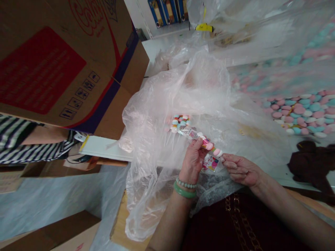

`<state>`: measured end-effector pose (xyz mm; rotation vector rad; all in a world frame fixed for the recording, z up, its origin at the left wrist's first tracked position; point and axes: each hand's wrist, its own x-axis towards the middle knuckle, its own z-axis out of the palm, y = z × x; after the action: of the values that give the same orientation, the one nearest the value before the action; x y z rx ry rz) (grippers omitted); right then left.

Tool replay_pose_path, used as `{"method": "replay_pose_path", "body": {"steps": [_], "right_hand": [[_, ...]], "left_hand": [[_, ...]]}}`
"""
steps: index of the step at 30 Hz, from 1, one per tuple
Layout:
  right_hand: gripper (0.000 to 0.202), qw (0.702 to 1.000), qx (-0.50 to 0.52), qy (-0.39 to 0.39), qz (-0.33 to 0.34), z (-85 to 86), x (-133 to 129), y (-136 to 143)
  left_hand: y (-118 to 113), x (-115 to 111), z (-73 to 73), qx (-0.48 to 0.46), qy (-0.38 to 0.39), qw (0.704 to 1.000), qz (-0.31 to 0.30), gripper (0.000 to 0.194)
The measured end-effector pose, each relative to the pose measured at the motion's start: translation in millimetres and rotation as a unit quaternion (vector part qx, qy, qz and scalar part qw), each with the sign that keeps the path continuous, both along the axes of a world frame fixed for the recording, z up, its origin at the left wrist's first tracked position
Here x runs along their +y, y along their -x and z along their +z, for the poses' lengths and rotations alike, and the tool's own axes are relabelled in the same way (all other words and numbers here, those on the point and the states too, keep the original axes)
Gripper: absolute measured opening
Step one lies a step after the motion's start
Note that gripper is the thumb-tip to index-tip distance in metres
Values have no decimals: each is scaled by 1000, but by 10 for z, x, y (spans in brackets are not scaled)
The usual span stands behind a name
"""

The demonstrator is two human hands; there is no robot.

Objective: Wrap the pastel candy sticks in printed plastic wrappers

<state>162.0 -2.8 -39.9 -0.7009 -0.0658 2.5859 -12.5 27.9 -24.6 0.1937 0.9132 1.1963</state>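
A pale tabletop (104, 148) is running across the room beneath sheets of clear plastic (167, 94), with a large printed carton (65, 62) looming at left. Blue-and-brown boxes (167, 13) are lining the back beside a white upright (partly cut off by the frame). Below, a grey floor (52, 198) is showing a dull sheen around another open cardboard box (65, 232).

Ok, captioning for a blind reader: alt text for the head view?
Left hand and right hand hold a clear-wrapped row of pink and white pieces over crumpled clear plastic. A pile of pastel pieces lies right, a large cardboard box left.
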Motion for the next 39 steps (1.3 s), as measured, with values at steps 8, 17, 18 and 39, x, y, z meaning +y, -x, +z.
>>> {"method": "replay_pose_path", "body": {"steps": [8,17,18,39], "right_hand": [[20,975,-190,-113,-5,206,15,186],[23,583,-629,-514,-12,221,-145,129],[24,577,-637,-511,-19,228,-148,136],[21,761,-515,-382,-93,283,-25,299]], "left_hand": [[-73,-12,86,34,-2,999,-4,23],[-31,2,5,28,12,999,42,22],[-37,1,7,25,14,999,38,23],[240,222,212,-85,32,996,-7,22]]}}
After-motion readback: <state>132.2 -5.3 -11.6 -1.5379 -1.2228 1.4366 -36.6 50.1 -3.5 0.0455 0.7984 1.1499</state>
